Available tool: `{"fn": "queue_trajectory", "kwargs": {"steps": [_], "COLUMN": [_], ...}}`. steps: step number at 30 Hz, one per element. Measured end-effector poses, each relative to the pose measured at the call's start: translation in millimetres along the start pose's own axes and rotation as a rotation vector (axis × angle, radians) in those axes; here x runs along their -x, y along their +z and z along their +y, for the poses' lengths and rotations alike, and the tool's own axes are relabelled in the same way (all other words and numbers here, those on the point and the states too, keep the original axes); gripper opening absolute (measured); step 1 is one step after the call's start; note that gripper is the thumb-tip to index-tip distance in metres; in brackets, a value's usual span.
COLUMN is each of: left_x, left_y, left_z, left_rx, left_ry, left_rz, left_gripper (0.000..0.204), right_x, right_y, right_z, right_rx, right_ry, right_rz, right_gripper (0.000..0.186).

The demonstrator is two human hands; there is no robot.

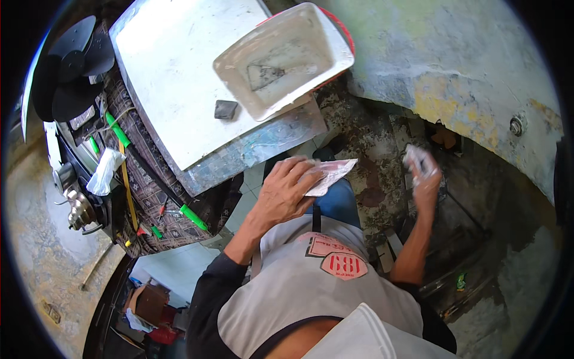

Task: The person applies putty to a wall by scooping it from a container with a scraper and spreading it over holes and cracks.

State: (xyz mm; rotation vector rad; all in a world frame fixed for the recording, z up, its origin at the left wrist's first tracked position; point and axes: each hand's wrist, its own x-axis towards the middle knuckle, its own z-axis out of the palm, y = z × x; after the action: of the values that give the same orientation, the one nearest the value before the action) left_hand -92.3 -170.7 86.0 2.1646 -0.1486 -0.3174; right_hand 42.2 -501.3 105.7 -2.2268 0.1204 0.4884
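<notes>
My left hand (286, 190) grips a flat pinkish-white piece (330, 175) in front of my waist. The piece looks thin and comes to a point at its right end; my fingers cover its left part. Out to the right, apart from it, my right hand (426, 179) is raised and partly blurred, with its fingers closed around a whitish wad (420, 160). Whether that wad is cloth or paper I cannot tell. Beyond my left hand, a small dark grey block (225, 109) lies on a white board (179, 78).
A cream rectangular tub (239, 63) with a red rim behind it stands at the board's right edge. At the left are a dark fan (73, 63), a green-handled tool (192, 218), a white plastic bag (106, 172) and a metal kettle (81, 210). A stained wall (460, 72) bounds the right.
</notes>
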Motion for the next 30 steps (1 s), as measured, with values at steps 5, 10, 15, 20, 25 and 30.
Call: {"fn": "queue_trajectory", "kwargs": {"steps": [5, 10, 15, 20, 25, 30], "left_x": [7.8, -13.8, -13.7, -21.0, -29.9, -34.0], "left_y": [-26.5, -22.0, -22.4, -26.1, -37.7, -36.9], "left_z": [-30.2, -63.3, -68.8, -76.9, -81.2, -81.3], "left_rx": [-0.25, -0.322, -0.294, -0.297, -0.297, -0.177], "left_ry": [0.09, 0.082, 0.061, 0.091, 0.025, 0.026], "left_rz": [0.193, 0.265, 0.339, 0.356, 0.358, 0.373], "left_gripper": [0.043, 0.035, 0.018, 0.032, 0.038, 0.045], "right_x": [-109.1, -174.8, -192.8, -171.7, -172.6, -196.7], "right_y": [107.4, 226.2, 251.3, 209.2, 203.4, 226.9], "right_z": [-176.0, -183.5, -167.4, -207.2, -230.6, -217.8], "right_rx": [0.219, 1.089, 1.225, 1.081, 1.296, 1.225], "right_ry": [-0.74, -0.735, -0.82, -0.773, -0.814, -0.896], "right_rz": [-0.288, -0.528, -0.467, -0.508, -0.128, -0.152], "right_gripper": [0.022, 0.034, 0.033, 0.027, 0.018, 0.02]}}
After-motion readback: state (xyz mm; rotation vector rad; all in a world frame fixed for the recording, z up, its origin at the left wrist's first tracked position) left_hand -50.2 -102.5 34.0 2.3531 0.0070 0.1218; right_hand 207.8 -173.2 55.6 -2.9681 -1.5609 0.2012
